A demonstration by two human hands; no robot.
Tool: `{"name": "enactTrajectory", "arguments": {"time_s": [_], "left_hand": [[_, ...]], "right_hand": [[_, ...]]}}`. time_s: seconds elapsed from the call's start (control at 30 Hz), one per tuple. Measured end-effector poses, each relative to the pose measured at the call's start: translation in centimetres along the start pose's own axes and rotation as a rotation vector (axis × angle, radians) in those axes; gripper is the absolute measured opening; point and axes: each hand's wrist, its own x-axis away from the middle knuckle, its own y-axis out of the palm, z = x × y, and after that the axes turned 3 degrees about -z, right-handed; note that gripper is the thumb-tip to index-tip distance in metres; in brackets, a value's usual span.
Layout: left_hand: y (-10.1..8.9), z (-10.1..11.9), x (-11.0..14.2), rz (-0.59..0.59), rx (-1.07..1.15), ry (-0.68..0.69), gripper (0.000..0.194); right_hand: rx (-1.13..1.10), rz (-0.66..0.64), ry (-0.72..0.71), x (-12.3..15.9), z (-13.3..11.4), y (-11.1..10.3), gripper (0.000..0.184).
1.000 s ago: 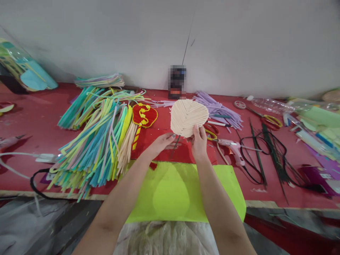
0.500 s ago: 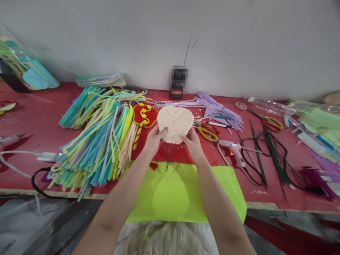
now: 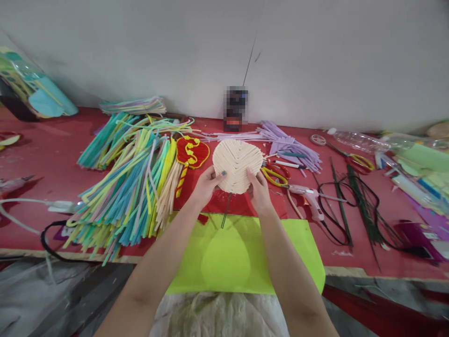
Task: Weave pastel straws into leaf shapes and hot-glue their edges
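Observation:
A cream fan-shaped piece (image 3: 237, 166), made of slanting strips that meet along a middle line, is held up over the table between both hands. Two thin dark wire stems (image 3: 226, 211) stick out below it. My left hand (image 3: 207, 185) grips its lower left edge, thumb on the front. On the lower right edge my right hand (image 3: 258, 188) is closed the same way. Left of the piece lies a small red fan (image 3: 192, 153) with yellow trim and a twisted red-and-yellow handle. Under the hands are a red sheet (image 3: 231, 202) and a bright yellow-green sheet (image 3: 228, 262).
Bundles of coloured pipe cleaners (image 3: 129, 192) cover the left side. To the right lie purple pipe cleaners (image 3: 289, 145), yellow-and-red pliers (image 3: 275, 174), a pink glue gun (image 3: 310, 199) with a black cord, scissors (image 3: 361, 163) and dark green wires (image 3: 365, 206). A pixelated dark object (image 3: 234, 110) stands by the wall.
Both hands have shifted the cream fan-shaped piece slightly to the right and a little down, tilting it somewhat. Things on the table stay where they were.

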Motion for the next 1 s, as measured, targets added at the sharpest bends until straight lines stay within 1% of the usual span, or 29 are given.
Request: {"name": "enactTrajectory", "arguments": {"time_s": [0.13, 0.27, 0.33, 0.37, 0.43, 0.5, 0.57, 0.63, 0.67, 0.7, 0.73, 0.77, 0.8, 0.83, 0.87, 0.93, 0.97, 1.0], "left_hand": [[0.1, 0.3, 0.2, -0.039, 0.041, -0.009, 0.052], [0.2, 0.2, 0.3, -0.1, -0.011, -0.106, 0.051], [0.3, 0.0, 0.2, -0.087, -0.061, -0.129, 0.05], [0.4, -0.2, 0.2, -0.058, -0.074, -0.113, 0.048], [0.6, -0.3, 0.2, 0.029, -0.07, -0.028, 0.046], [0.8, -0.1, 0.4, 0.129, -0.048, 0.105, 0.043], [0.8, 0.3, 0.7, 0.227, -0.064, 0.245, 0.04], [0.7, 0.9, 1.2, 0.328, -0.183, 0.346, 0.035], [0.7, 1.1, 1.5, 0.368, -0.284, 0.372, 0.032], [0.6, 1.2, 1.8, 0.388, -0.393, 0.393, 0.029], [0.7, 1.3, 2.0, 0.381, -0.496, 0.414, 0.027], [0.8, 1.2, 2.3, 0.336, -0.589, 0.439, 0.026], [1.0, 1.1, 2.4, 0.256, -0.67, 0.465, 0.026], [1.2, 1.0, 2.5, 0.142, -0.741, 0.488, 0.028], [1.4, 0.8, 2.6, 0.007, -0.802, 0.506, 0.033], [1.9, 0.5, 2.8, -0.242, -0.88, 0.533, 0.039], [2.1, 0.5, 2.8, -0.313, -0.894, 0.549, 0.038], [2.2, 0.5, 2.9, -0.334, -0.896, 0.568, 0.036]], "right_hand": [[-0.043, 0.03, -0.048, -0.1, 0.1, 0.1, 0.036], [-0.045, 0.067, -0.106, -0.2, 0.2, 0.1, 0.034], [-0.037, 0.066, -0.113, -0.3, 0.2, 0.0, 0.037], [-0.047, 0.057, -0.11, -0.4, 0.3, -0.1, 0.039], [-0.092, 0.02, -0.083, -0.5, 0.2, -0.2, 0.044], [-0.119, -0.033, -0.044, -0.4, -0.2, -0.1, 0.048], [-0.092, -0.088, -0.043, -0.1, -0.9, 0.1, 0.049], [-0.044, -0.144, -0.096, 0.5, -1.7, 0.6, 0.054], [-0.026, -0.177, -0.123, 0.9, -1.9, 0.9, 0.059], [-0.009, -0.213, -0.144, 1.3, -2.1, 1.1, 0.063], [0.005, -0.254, -0.152, 1.6, -2.2, 1.4, 0.067], [0.014, -0.293, -0.149, 2.0, -2.1, 1.6, 0.071], [0.014, -0.319, -0.136, 2.2, -1.9, 1.8, 0.074], [0.003, -0.328, -0.113, 2.4, -1.6, 1.8, 0.075], [-0.016, -0.31, -0.085, 2.4, -1.2, 1.8, 0.073], [-0.067, -0.192, -0.025, 2.0, -0.7, 1.4, 0.061], [-0.091, -0.115, -0.006, 1.7, -0.6, 1.1, 0.054], [-0.108, -0.053, 0.003, 1.3, -0.5, 0.8, 0.05]]}}
